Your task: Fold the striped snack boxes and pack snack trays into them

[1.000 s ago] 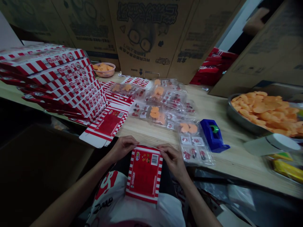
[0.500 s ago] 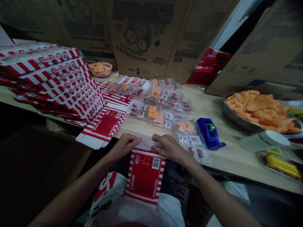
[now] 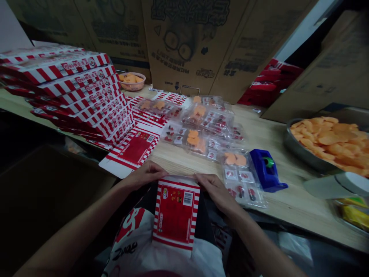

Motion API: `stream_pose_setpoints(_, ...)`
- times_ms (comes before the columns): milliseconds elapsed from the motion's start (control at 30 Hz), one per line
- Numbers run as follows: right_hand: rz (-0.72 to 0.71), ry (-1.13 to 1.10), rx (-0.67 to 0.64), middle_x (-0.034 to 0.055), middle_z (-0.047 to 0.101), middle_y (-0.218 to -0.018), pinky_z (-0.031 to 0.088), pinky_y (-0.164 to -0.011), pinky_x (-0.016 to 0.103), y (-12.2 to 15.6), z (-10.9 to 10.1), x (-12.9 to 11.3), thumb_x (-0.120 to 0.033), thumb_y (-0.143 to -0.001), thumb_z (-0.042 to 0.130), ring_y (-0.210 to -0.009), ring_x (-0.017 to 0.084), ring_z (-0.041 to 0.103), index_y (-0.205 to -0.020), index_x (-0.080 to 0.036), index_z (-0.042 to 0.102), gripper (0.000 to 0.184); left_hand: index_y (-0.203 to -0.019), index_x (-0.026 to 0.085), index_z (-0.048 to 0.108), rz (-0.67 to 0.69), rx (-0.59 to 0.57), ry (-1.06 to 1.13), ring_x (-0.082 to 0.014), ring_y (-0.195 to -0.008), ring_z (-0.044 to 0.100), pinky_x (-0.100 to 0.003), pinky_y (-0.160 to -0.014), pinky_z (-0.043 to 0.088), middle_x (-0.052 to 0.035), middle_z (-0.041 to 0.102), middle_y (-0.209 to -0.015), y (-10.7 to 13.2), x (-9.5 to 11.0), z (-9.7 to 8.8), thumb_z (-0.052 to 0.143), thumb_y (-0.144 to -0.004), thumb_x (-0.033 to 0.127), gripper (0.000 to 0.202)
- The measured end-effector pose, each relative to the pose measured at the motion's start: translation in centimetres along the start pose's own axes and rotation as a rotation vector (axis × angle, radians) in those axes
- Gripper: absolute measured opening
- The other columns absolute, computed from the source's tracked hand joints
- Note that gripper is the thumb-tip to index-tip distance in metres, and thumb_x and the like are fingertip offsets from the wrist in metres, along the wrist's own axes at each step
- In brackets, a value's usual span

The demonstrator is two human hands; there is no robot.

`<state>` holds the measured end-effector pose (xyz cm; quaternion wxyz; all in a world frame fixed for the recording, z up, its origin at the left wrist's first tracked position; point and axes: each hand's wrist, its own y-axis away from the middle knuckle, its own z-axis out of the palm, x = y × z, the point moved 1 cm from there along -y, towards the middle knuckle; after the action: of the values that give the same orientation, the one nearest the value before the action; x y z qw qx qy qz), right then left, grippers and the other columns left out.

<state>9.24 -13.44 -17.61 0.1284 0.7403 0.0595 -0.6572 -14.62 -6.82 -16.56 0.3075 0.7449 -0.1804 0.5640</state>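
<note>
A red-and-white striped cardboard box (image 3: 176,215) with a barcode rests against my front, just below the table edge. My left hand (image 3: 150,173) pinches its upper left corner between thumb and fingers. At the upper right corner my right hand (image 3: 210,186) grips the same box, its thumb hidden from view. Left of my left hand lies another flat striped carton (image 3: 135,148), one white flap reaching past the table edge. Near my right hand is a clear plastic pack (image 3: 243,177) holding orange pieces, small cards and dark red items.
Striped boxes (image 3: 86,92) stand stacked at left. Clear packs (image 3: 201,127) cover mid-table. A blue tape dispenser (image 3: 268,175), a white cylindrical container (image 3: 337,185) and a metal bowl (image 3: 300,152) of orange pieces are at right. A pink basket (image 3: 135,85) and large cardboard cartons (image 3: 187,42) stand behind.
The white strip along the box's top edge has folded over and now shows much less. My hands have moved slightly apart to the corners. The view has shifted a little left.
</note>
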Motion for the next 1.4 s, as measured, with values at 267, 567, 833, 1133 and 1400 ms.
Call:
stream_pose_setpoints(267,-0.164,0.299,0.215,0.0077,0.074,-0.095,0.052,-0.08,0.035,1.9,1.0,2.0,-0.026,-0.078,0.064,-0.087,0.024,0.069,-0.096,-0.02,0.074,0.022,-0.089,0.012,0.073,0.033,0.078,-0.144,-0.0175,-0.066,0.066,-0.024,-0.059,0.05,-0.0067,0.074,-0.077,0.4,-1.0,1.8,0.069,-0.064,0.022,0.027)
stream_pose_setpoints(567,-0.105,0.129,0.271,0.002,0.069,-0.069,0.047,-0.054,0.024,2.1,0.0,1.5,-0.031,-0.078,0.063,-0.062,0.016,0.062,-0.078,-0.018,0.068,0.015,-0.08,0.011,0.073,0.105,-0.118,-0.086,-0.0132,-0.057,0.061,-0.02,-0.052,0.045,-0.004,0.07,-0.066,-0.8,0.5,2.2,0.061,-0.077,0.031,0.024)
stream_pose_setpoints(833,-0.145,0.07,0.336,0.0036,0.072,-0.081,0.049,-0.063,0.026,3.1,0.7,2.9,-0.029,-0.082,0.061,-0.072,0.018,0.064,-0.079,-0.019,0.068,0.013,-0.08,0.01,0.071,0.352,-0.067,-0.473,-0.0109,-0.057,0.057,-0.017,-0.052,0.039,-0.0014,0.067,-0.064,-0.5,1.1,2.9,0.051,-0.086,0.023,0.025)
stream_pose_setpoints(1133,-0.252,0.154,0.424,0.0067,0.073,-0.088,0.052,-0.07,0.029,3.7,1.0,3.3,-0.031,-0.086,0.057,-0.079,0.019,0.066,-0.082,-0.02,0.067,0.016,-0.105,0.014,0.069,0.561,0.053,-0.549,-0.0162,-0.084,0.069,-0.022,-0.072,0.051,-0.0101,0.074,-0.095,-0.2,-0.4,3.8,0.048,-0.09,0.021,0.026)
stream_pose_setpoints(1400,-0.321,0.185,0.497,0.008,0.072,-0.094,0.052,-0.08,0.034,4.2,1.7,3.3,-0.028,-0.083,0.062,-0.088,0.021,0.067,-0.086,-0.021,0.066,0.008,-0.101,0.016,0.071,0.513,0.221,-0.421,-0.0197,-0.09,0.07,-0.029,-0.079,0.055,-0.0113,0.074,-0.098,0.3,-0.6,5.4,0.058,-0.084,0.022,0.023)
